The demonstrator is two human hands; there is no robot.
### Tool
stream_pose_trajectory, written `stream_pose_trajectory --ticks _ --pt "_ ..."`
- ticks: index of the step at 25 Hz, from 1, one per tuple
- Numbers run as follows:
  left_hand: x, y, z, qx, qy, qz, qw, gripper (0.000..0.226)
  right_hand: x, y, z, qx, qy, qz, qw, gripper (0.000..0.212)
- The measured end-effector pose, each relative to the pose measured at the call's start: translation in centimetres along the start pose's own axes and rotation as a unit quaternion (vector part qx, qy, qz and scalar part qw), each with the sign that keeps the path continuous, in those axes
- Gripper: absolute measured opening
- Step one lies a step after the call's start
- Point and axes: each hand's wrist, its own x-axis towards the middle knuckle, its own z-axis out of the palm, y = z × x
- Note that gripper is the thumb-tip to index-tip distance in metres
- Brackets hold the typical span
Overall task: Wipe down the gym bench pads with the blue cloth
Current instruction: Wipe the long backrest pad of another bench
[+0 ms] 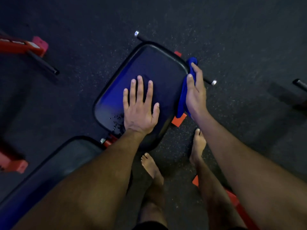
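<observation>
1. The left hand (140,107) lay flat on the seat pad (132,80), palm down, fingers straight and spread, holding nothing.
2. The right hand (195,92) pressed the blue cloth (182,97) against the right edge of the seat pad, its fingers fairly straight along the cloth with the thumb on the pad side; how tightly it gripped the cloth could not be told.
3. The cloth hung bunched along that edge, running from the pad's far right corner down to an orange frame bracket (178,120) below the pad.
4. Small dark droplets or specks (116,122) sat on the near left part of the seat pad, just beside the left wrist.
5. A second, longer pad (63,156) lay at the lower left, close to the seat pad, with a red joint (108,141) between them.
6. Two bare feet (152,166) stood on the dark speckled floor (232,39) just beside the bench.
7. Red parts of other equipment (21,46) stood at the left, well apart from the bench.
</observation>
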Motion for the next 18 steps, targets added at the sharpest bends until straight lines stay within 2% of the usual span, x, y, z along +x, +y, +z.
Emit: stream_pose_trajectory --ticks 4,6,11,14,18 --pt "0.3 -0.4 0.1 0.004 -0.019 0.027 0.999 0.072 -3.4 1.6 2.5 -0.022 0.097 -0.067 0.993 0.049" --pt "-0.1 -0.4 0.3 0.000 -0.015 0.023 1.000 0.071 -8.1 3.3 4.8 -0.039 0.101 -0.072 0.992 0.052" --pt "-0.4 -0.6 0.6 0.013 0.009 0.033 0.999 0.068 -20.9 6.9 11.0 -0.045 0.068 -0.019 0.996 0.056" --pt "-0.5 -0.6 0.8 0.015 0.016 0.038 0.999 0.067 -18.7 6.5 10.4 -0.024 0.096 -0.024 0.995 0.054" --pt "-0.6 -0.7 0.9 0.014 0.012 0.032 0.999 0.067 -7.7 3.6 5.5 -0.023 0.128 -0.053 0.990 0.050"
